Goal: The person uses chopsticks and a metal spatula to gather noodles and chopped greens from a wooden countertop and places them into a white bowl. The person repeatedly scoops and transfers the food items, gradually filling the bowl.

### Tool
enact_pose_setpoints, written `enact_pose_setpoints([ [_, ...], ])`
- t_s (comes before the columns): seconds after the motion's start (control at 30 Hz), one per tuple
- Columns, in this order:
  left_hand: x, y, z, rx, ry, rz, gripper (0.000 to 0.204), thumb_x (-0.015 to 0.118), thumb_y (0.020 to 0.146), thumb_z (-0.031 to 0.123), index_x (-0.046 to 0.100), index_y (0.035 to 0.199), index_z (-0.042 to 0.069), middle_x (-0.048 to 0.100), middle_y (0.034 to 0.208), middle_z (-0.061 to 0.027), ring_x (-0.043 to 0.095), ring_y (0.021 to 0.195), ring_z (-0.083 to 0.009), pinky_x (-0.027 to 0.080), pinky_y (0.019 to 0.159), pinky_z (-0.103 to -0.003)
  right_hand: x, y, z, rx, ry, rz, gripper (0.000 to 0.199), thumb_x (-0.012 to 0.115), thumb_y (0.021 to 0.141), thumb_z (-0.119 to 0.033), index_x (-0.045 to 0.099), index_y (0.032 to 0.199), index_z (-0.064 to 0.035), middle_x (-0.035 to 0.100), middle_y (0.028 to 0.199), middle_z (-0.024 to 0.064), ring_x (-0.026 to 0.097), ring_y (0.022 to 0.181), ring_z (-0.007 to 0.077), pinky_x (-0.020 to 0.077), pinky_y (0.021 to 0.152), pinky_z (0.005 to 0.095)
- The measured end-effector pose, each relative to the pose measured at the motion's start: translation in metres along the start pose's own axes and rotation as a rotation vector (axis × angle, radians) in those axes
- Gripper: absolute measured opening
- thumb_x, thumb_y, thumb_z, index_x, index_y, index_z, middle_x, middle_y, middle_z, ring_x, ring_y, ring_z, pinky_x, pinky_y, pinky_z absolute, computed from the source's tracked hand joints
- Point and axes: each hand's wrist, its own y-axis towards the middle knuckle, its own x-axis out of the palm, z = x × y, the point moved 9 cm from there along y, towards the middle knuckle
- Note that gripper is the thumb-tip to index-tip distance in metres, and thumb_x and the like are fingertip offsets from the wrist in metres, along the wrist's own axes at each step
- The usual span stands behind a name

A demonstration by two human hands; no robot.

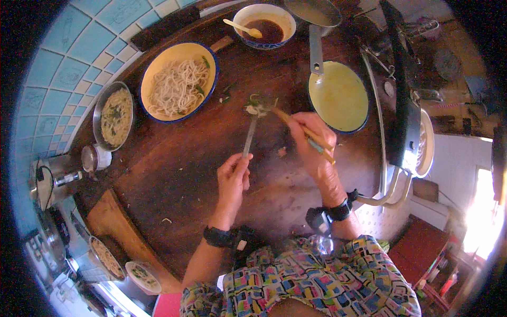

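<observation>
Head view: left hand (233, 177), fingers pinching spoon (250, 136) by handle; right hand (313, 150) gripping chopsticks (282, 114); food clump (256, 109) looks soft, slippery (tricky stuff!), best nipped centrally.

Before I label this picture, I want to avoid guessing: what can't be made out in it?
All in the head view:
- Far end of the metal utensil: covered by food and blurred.
- Near end of that utensil: hidden in the grip of the left hand.
- Tips of the chopsticks: blurred against the food.
- Far rim of the long-handled pan: cut off by the top edge.
- Beyond the bright opening: washed out by glare.
</observation>
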Motion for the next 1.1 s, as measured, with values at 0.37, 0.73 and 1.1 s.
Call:
enact_pose_setpoints([
  [0.37,-0.039,-0.037,-0.001,0.009,-0.071,0.113,0.018,0.053,0.089,0.017,0.061,0.099,0.004,0.041,0.058,0.0051,0.034,0.044,-0.0032,0.025,0.039,-0.019,0.019,0.020,-0.019,-0.108,0.093,-0.035,0.010,0.065,0.075,-0.002,0.062,0.083,-0.0001,0.062,0.080,0.0148,0.061,0.070,0.0291,0.0493,0.061,0.0331],
  [0.73,-0.064,-0.018,0.017,0.050,-0.047,0.162,0.019,0.053,0.089,0.018,0.060,0.101,0.004,0.043,0.056,0.0042,0.035,0.042,-0.0034,0.027,0.037,-0.020,0.075,0.043,-0.016,-0.137,0.136,-0.122,0.010,0.064,0.077,-0.006,0.063,0.085,-0.0021,0.062,0.081,0.0133,0.060,0.070,0.0291,0.0492,0.062,0.0334],
  [1.1,-0.058,-0.017,0.008,0.040,-0.107,0.154,0.018,0.054,0.089,0.018,0.061,0.097,0.004,0.041,0.057,0.0053,0.033,0.042,-0.0030,0.023,0.037,-0.020,0.051,0.033,-0.031,-0.108,0.127,-0.179,0.008,0.064,0.077,-0.006,0.063,0.083,-0.0020,0.063,0.080,0.0119,0.061,0.073,0.0283,0.0497,0.065,0.0336],
])
